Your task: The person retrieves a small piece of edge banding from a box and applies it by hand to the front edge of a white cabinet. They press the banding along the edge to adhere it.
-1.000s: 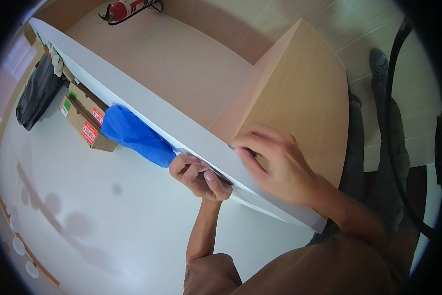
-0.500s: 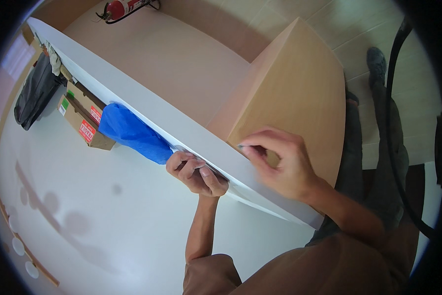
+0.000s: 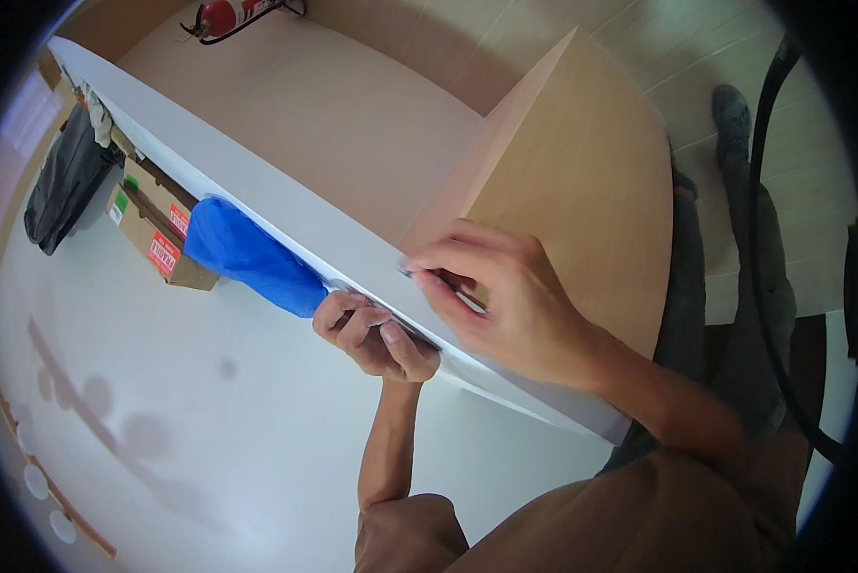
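My left hand (image 3: 376,339) is curled closed, its knuckles against the side of a long white ledge (image 3: 257,181). Something dark shows at its fingers, but what they hold is hidden. Touching or nearly touching its fingertips is the end of a crumpled blue plastic bag (image 3: 247,253). My right hand (image 3: 505,301) is over the ledge, with thumb and forefinger pinched together. A tiny dark tip sticks out of that pinch, too small to name.
Beyond the blue bag sit an open cardboard box (image 3: 161,234) with red labels and a black bag (image 3: 71,177). A light wooden panel (image 3: 568,191) stands right of the ledge. A red fire extinguisher (image 3: 221,19) is at the far end. A black cable (image 3: 759,191) hangs at right.
My right hand has moved left across the ledge, closer to my left hand, still pinching the tiny dark thing. My left hand keeps nearly the same place.
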A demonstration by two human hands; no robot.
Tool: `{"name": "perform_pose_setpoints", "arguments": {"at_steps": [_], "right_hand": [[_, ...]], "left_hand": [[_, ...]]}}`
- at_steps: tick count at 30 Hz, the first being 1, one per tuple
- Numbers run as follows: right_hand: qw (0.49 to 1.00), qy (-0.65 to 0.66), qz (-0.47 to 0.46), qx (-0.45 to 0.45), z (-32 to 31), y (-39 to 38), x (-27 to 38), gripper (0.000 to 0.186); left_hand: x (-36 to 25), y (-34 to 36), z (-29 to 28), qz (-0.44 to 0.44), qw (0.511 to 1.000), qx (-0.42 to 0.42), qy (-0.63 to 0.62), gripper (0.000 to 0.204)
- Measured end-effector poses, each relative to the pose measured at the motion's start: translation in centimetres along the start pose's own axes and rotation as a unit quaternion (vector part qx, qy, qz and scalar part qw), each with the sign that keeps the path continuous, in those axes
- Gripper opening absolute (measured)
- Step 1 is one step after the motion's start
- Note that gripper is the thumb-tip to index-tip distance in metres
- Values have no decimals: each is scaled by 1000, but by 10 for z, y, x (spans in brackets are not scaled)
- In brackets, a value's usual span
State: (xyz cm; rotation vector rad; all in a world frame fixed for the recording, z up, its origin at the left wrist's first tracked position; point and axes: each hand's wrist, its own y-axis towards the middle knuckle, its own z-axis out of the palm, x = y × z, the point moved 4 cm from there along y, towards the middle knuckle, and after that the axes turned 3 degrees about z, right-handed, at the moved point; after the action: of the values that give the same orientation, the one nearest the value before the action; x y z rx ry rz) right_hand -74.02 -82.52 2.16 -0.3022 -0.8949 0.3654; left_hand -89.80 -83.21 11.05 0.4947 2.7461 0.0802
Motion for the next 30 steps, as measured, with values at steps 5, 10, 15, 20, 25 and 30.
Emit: {"name": "perform_pose_setpoints", "arguments": {"at_steps": [5,10,15,20,25,30], "right_hand": [[993,39,26,-111,-24,-10,-13,5],[998,7,46,-30,-18,-16,-16,6],[999,-17,25,-11,-6,-5,-4,3],[1000,-14,23,-15,-6,-5,-7,4],[980,129,130,-80,-14,-22,-30,8],[970,147,195,-11,-28,-16,-33,11]], "left_hand": [[0,-1,-2,11,1000,-8,6,17],[-4,1,6,2,1000,-18,-3,21],[-7,2,5,5,1000,-5,7,26],[-3,1,2,5,999,29,24,30],[0,1,4,4,1000,-13,-12,30],[-23,32,1,35,986,131,101,31]]}}
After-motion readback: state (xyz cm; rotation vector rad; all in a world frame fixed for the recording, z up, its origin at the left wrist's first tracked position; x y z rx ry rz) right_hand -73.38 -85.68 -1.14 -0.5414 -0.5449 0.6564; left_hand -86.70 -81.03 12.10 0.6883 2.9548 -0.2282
